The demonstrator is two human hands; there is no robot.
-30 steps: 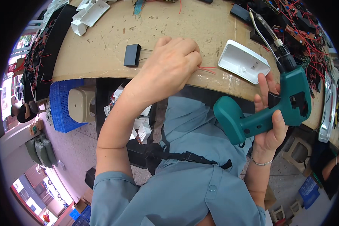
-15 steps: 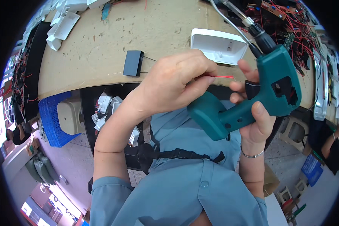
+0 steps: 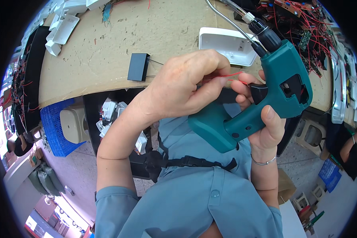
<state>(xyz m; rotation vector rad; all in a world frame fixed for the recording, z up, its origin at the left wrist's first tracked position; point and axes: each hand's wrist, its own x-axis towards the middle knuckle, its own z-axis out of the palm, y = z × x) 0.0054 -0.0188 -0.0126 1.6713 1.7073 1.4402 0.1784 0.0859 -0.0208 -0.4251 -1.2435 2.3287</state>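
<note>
Over the bench's near edge, my left hand [image 3: 192, 81] is closed in a pinch on thin red wires [image 3: 233, 74], whose ends stick out to the right. In my right hand [image 3: 271, 129] is a teal soldering gun [image 3: 248, 123], its handle across the palm, with a black trigger [image 3: 259, 93] and a metal shaft and tube pointing away to the upper left. The right fingertips are beside the trigger, close to the wire ends; whether they touch them I cannot tell. Left of my left hand lies a small black box [image 3: 137, 67], from which dark leads run under that hand.
A white plastic tray-like housing [image 3: 228, 53] lies behind my hands on the bench [image 3: 107, 51]. Circuit boards with red wires [image 3: 301, 39] are heaped at the far right. White housings [image 3: 66, 29] are at the far left. A blue crate [image 3: 59, 131] and stool [image 3: 73, 123] stand below left.
The soldering gun has shifted a little left and nearer me. The red wires' ends have spread apart, and the right fingertips have come closer to them.
</note>
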